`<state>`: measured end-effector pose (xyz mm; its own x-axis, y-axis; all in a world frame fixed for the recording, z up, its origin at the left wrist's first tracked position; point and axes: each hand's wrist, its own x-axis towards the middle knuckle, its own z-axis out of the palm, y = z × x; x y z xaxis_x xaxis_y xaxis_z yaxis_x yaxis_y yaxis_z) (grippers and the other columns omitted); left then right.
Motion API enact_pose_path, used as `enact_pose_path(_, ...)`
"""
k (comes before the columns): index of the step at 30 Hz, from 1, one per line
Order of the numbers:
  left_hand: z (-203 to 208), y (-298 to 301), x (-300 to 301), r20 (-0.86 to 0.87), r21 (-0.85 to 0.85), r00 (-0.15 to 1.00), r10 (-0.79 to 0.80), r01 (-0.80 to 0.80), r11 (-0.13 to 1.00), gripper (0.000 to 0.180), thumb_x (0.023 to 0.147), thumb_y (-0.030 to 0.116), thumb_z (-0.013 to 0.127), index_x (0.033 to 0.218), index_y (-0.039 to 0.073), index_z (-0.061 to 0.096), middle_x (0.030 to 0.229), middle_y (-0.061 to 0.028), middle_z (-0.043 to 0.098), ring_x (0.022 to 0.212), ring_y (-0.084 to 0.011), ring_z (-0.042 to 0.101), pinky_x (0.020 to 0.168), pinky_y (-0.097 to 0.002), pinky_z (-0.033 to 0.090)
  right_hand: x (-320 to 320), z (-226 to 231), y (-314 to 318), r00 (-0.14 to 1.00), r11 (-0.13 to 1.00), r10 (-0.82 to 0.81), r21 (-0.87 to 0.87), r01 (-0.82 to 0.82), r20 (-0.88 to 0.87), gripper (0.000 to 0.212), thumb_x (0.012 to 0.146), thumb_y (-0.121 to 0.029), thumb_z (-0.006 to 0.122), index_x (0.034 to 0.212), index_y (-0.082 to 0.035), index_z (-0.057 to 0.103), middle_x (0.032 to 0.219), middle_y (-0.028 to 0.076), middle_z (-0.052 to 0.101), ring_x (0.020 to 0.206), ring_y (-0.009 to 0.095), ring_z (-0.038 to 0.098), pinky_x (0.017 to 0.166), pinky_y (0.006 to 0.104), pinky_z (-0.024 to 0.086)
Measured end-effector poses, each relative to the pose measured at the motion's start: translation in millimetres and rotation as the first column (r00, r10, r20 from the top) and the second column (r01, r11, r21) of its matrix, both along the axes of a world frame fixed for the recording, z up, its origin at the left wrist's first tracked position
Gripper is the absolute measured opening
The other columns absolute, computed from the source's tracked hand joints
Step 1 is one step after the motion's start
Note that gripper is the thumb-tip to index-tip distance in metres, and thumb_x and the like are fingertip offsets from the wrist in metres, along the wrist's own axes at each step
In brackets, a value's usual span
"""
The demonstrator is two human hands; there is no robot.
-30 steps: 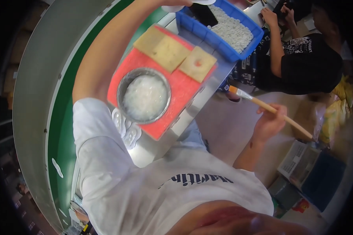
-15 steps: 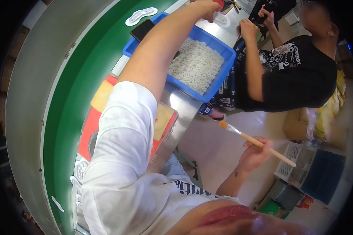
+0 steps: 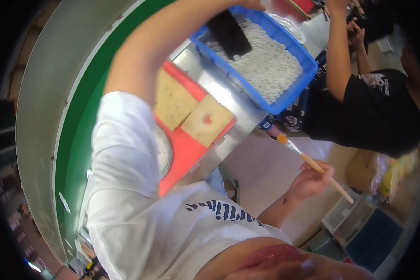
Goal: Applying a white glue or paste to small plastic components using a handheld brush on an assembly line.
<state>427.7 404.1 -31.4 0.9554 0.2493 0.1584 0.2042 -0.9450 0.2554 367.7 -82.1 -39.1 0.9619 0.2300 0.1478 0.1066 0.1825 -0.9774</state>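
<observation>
A flat paintbrush point(image 3: 311, 163) with a wooden handle and orange bristles is gripped in my right hand point(image 3: 312, 179), bristles pointing up and left. My left arm stretches forward over a red board point(image 3: 187, 148). At the upper edge my left hand point(image 3: 253, 4) is partly cut off, beside the far rim of a blue bin point(image 3: 271, 110); its fingers do not show well enough to read. Small white rings point(image 3: 273, 65) fill much of the bin. A black flat object point(image 3: 229, 35) lies on them. Two yellowish square pads point(image 3: 207, 122) rest on the red board.
A round metal-rimmed dish point(image 3: 164, 151) is partly behind my sleeve. The green belt point(image 3: 74, 172) curves along the left, past the metal table point(image 3: 219, 86). A person in black point(image 3: 359, 116) works at right. Crates point(image 3: 373, 233) stand on the floor at lower right.
My left hand has drawn back toward the bin's far rim, and my arm now uncovers more of the pads and bin. The view has shifted. My right hand still holds the paintbrush.
</observation>
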Motion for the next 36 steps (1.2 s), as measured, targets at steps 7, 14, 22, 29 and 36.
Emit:
enact_pose_path(7, 183, -75, -334, 0.219, -0.543, 0.687, 0.693, -0.504, 0.671, 0.031, 0.090, 0.024, 0.053, 0.104, -0.002, 0.061, 0.087, -0.0087, 0.065, 0.072, -0.0178, 0.062, 0.057, -0.0319, 0.052, -32, 39, 29, 0.979, 0.966, 0.204, 0.165, -0.200, -0.008, 0.033, 0.092, -0.030, 0.038, 0.078, -0.002, 0.046, 0.063, 0.014, 0.049, 0.049, 0.019, 0.049, 0.044, 0.0276, 0.042)
enact_pose_path(14, 102, -290, -603, 0.073, -0.394, 0.399, 0.914, -0.831, 0.394, 0.032, 0.086, 0.025, 0.064, 0.103, -0.002, 0.064, 0.098, -0.0070, 0.067, 0.093, -0.0137, 0.061, 0.079, -0.0244, 0.045, -52, 20, 61, 0.872, 0.842, 0.475, 0.229, -0.489, 0.115, 0.038, 0.092, -0.036, 0.040, 0.081, 0.000, 0.049, 0.068, 0.014, 0.052, 0.053, 0.022, 0.052, 0.048, 0.0303, 0.044)
enact_pose_path(22, -6, -446, -562, 0.070, -0.325, 0.135, 0.988, -0.934, 0.150, 0.030, 0.077, 0.023, 0.070, 0.096, 0.001, 0.065, 0.083, -0.0096, 0.064, 0.074, -0.0243, 0.057, 0.070, -0.0348, 0.047, -114, 23, 81, 0.795, 0.783, 0.602, 0.142, -0.606, 0.074, 0.037, 0.090, -0.032, 0.041, 0.080, 0.001, 0.057, 0.069, 0.012, 0.057, 0.060, 0.022, 0.054, 0.051, 0.0308, 0.040)
enact_pose_path(29, -28, -498, -534, -0.052, -0.194, 0.160, 0.986, -0.970, 0.147, 0.053, 0.070, 0.029, 0.074, 0.108, -0.004, 0.055, 0.101, -0.0163, 0.055, 0.092, -0.0314, 0.052, 0.078, -0.0384, 0.044, -152, 27, 93, 0.672, 0.670, 0.736, 0.051, -0.740, 0.083, 0.039, 0.090, -0.032, 0.039, 0.081, 0.001, 0.057, 0.073, 0.013, 0.059, 0.060, 0.024, 0.055, 0.051, 0.0330, 0.041)
enact_pose_path(36, -39, -481, -507, -0.126, -0.258, 0.176, 0.976, -0.956, 0.139, 0.050, 0.066, 0.026, 0.076, 0.098, -0.003, 0.052, 0.096, -0.0158, 0.052, 0.087, -0.0330, 0.051, 0.076, -0.0399, 0.044, -148, 34, 114, 0.638, 0.667, 0.728, -0.046, -0.744, 0.252, 0.040, 0.089, -0.030, 0.040, 0.079, 0.005, 0.056, 0.065, 0.018, 0.058, 0.056, 0.028, 0.058, 0.051, 0.0343, 0.047)
